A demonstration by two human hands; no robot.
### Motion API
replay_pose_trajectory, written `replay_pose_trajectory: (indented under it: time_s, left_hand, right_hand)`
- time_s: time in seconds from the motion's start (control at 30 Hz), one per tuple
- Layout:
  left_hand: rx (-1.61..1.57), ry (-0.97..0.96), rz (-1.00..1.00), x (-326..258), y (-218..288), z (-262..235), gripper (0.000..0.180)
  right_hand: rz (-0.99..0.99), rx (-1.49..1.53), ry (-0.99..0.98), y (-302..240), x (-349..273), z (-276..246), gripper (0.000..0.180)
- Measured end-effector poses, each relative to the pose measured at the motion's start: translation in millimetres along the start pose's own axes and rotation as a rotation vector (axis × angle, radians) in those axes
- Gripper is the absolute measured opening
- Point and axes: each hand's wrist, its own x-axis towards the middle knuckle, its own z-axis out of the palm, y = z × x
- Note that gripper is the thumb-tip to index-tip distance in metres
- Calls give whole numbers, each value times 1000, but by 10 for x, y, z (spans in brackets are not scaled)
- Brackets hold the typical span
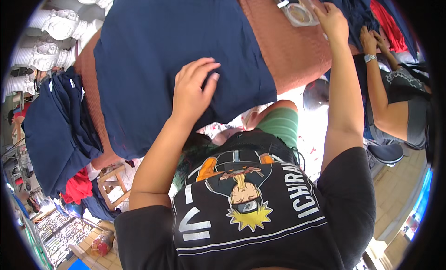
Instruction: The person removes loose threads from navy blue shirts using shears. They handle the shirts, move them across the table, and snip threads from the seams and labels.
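Dark navy cloth [158, 42] lies spread over a brown-covered table [292, 56], its near edge hanging toward my lap. My left hand [193, 86] rests flat on this cloth, fingers stretched out and thumb apart. At the far right of the table, my right hand [333, 23] reaches to the edge of a clear plastic container [298, 14] with a ring-shaped thing in it. Its fingers are slightly bent and apart, with nothing visible between them. Whether the fingertips touch the container is hard to make out.
More navy garments [60, 126] hang over the table's left end, above red cloth [77, 186] and a wooden frame [113, 186]. White ornate balusters [60, 23] stand at the left. A co-worker's hands [369, 40] handle navy cloth at the right, near red fabric [388, 26].
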Motion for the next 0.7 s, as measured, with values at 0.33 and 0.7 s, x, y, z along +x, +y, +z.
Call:
replay_pose_trajectory:
  time_s: [0.33, 0.7]
  left_hand:
    - [117, -179, 57, -799, 309, -33, 31]
    - [43, 323, -349, -652, -446, -993, 26]
  right_hand:
    - [149, 426, -149, -740, -1341, -337, 27]
    - [-46, 548, -387, -1414, -1705, -147, 26]
